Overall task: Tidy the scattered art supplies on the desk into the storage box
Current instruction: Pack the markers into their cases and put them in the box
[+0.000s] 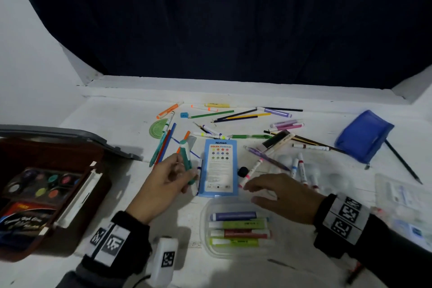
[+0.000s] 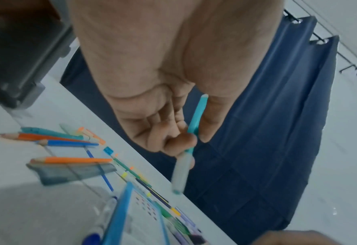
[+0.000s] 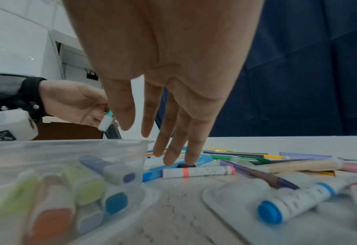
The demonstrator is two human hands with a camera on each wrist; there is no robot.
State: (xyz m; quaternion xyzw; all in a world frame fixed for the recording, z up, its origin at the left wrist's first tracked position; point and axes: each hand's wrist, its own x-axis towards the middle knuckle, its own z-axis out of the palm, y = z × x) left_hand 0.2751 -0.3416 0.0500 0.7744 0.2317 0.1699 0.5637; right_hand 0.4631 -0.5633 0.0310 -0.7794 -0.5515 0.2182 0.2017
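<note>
My left hand (image 1: pixel 174 174) grips a teal and white marker (image 1: pixel 187 159) just above the desk, left of the blue Ninso pencil case (image 1: pixel 219 167); the left wrist view shows the fingers curled round that marker (image 2: pixel 191 131). My right hand (image 1: pixel 264 188) hovers open, fingers straight, over a pink-banded marker (image 1: pixel 251 170) and a small black cap (image 1: pixel 243 171). In the right wrist view its fingertips (image 3: pixel 173 159) hang just above the pink-banded marker (image 3: pixel 198 171). The open storage box (image 1: pixel 53 184) stands at the left, with a paint palette inside.
A clear tray (image 1: pixel 236 229) of chunky markers lies in front of me. Pencils, pens and markers (image 1: pixel 236 117) are scattered across the back of the desk. A blue pouch (image 1: pixel 364 135) lies at the right, and a green protractor (image 1: pixel 159 127) at mid-left.
</note>
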